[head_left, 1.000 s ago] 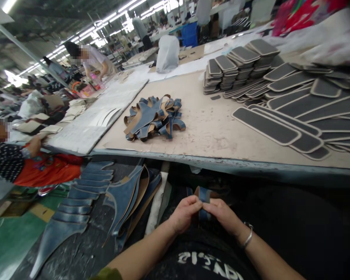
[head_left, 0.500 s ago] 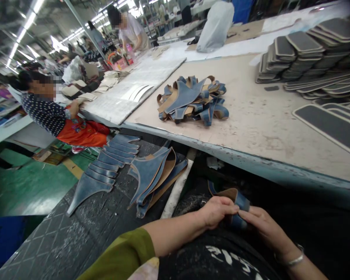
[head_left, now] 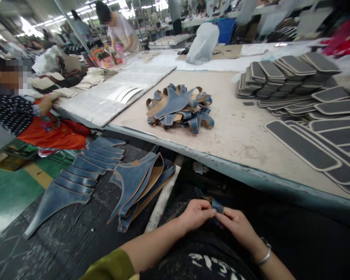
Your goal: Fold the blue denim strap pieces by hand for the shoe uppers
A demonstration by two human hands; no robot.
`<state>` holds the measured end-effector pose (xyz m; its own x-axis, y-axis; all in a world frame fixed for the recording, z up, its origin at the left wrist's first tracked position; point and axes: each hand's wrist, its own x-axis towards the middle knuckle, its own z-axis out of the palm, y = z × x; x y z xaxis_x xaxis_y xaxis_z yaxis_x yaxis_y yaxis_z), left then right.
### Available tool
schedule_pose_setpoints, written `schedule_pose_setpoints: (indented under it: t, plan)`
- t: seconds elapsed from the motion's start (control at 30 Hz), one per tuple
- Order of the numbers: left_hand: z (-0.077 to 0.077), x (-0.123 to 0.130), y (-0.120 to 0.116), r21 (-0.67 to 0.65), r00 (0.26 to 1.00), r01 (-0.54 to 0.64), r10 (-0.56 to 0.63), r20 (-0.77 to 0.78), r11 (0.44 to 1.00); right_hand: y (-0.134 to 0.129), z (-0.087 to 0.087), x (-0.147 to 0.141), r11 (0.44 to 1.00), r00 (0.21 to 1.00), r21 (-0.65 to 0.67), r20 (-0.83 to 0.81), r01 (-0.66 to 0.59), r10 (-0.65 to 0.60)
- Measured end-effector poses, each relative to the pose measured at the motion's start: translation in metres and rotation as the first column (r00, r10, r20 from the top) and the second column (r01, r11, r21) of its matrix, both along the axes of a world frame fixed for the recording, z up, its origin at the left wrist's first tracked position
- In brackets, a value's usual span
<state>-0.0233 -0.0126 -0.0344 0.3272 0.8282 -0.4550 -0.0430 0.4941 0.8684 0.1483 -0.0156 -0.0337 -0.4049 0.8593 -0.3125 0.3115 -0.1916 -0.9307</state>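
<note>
Low in front of my body, my left hand (head_left: 196, 214) pinches a blue leather piece (head_left: 217, 205) with a tan underside. My right hand (head_left: 236, 223) grips the same piece from the other side, and the fingertips of both hands nearly meet. Part of the piece is hidden behind the fingers. To the left, on a dark surface, lie a fanned row of blue leather pieces (head_left: 72, 178) and a folded stack of similar pieces (head_left: 137, 179). A heap of curled blue and tan pieces (head_left: 177, 103) sits on the table beyond my hands.
The worktable (head_left: 233, 144) has a pale blue edge. Stacks of dark, pale-rimmed pads (head_left: 303, 144) cover its right side. A white board (head_left: 116, 93) and a plastic bag (head_left: 203, 42) stand farther off. At the left is a person in an orange apron (head_left: 54, 130).
The view has turned to the right, so the table items sit farther left and more pads show. Both hands still hold the leather piece, and less of it shows now.
</note>
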Motion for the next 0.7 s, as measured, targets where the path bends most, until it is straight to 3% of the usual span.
schedule_pose_setpoints:
  t: [0.07, 0.23, 0.37, 0.47, 0.57, 0.7]
  plan:
    - [0.001, 0.001, 0.002, 0.092, 0.997, 0.056, -0.052, -0.050, 0.994, 0.001, 0.004, 0.000, 0.997, 0.999, 0.063, -0.036, 0.033, -0.031]
    - [0.011, 0.011, 0.006, 0.154, 0.997, 0.079, -0.074, -0.037, 0.985, 0.003, 0.013, -0.002, 0.979, 0.968, 0.099, -0.193, 0.180, -0.158]
    - [0.027, 0.015, 0.012, 0.158, 0.993, 0.111, -0.117, 0.027, 0.981, 0.002, 0.015, 0.006, 0.970, 0.917, -0.055, -0.317, 0.238, -0.243]
    - [0.038, 0.014, 0.019, 0.175, 0.969, 0.204, -0.224, 0.107, 0.963, 0.001, 0.013, 0.014, 0.956, 0.867, -0.166, -0.406, 0.241, -0.289]
    - [0.039, 0.015, 0.022, 0.260, 0.917, 0.378, -0.399, 0.029, 0.889, 0.003, 0.013, 0.022, 0.948, 0.828, -0.180, -0.464, 0.261, -0.316]
    - [0.021, 0.019, 0.015, 0.369, 0.821, 0.567, -0.470, -0.324, 0.736, 0.004, 0.016, 0.026, 0.956, 0.843, -0.155, -0.450, 0.250, -0.294]
